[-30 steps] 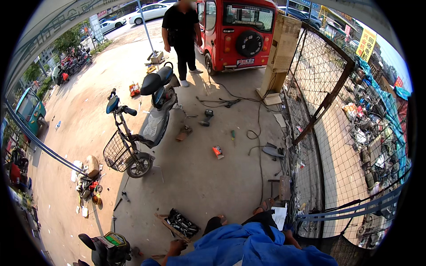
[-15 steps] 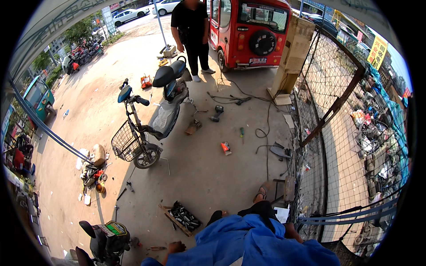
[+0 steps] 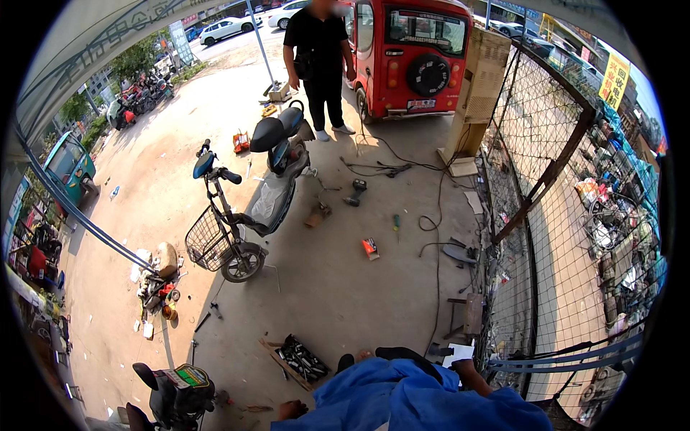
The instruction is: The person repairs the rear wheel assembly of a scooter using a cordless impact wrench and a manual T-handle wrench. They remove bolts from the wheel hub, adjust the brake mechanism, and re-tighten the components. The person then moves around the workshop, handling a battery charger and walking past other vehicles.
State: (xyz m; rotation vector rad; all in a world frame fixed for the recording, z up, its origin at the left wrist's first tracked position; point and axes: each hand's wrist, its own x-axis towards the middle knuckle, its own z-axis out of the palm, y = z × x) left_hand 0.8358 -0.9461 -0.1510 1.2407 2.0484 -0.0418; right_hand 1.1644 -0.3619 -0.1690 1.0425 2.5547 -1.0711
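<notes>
My left hand (image 3: 292, 409) hangs low beside my blue clothing, just below a shallow tray (image 3: 270, 350) of dark metal tools or sockets (image 3: 305, 359). It looks loosely curled, and I see nothing in it; the fingers are too small and dark to read. At my right side, my right hand (image 3: 467, 369) is at the lower edge of a white sheet or flat white piece (image 3: 458, 354). Whether its fingers grip that piece cannot be made out. A small black object (image 3: 440, 350) lies against the piece's left side.
An electric scooter (image 3: 269, 197) with a front basket stands ahead. A person in black (image 3: 320, 65) stands behind it, beside a red three-wheeler (image 3: 410, 65). On the ground are a drill (image 3: 355, 192), an orange box (image 3: 370, 248) and cables (image 3: 438, 273). Wire fencing (image 3: 553, 165) runs along the right.
My right hand has moved up to the white piece. The view has shifted slightly, and my sandalled foot has drawn back beneath the blue clothing. The person in black has shifted stance.
</notes>
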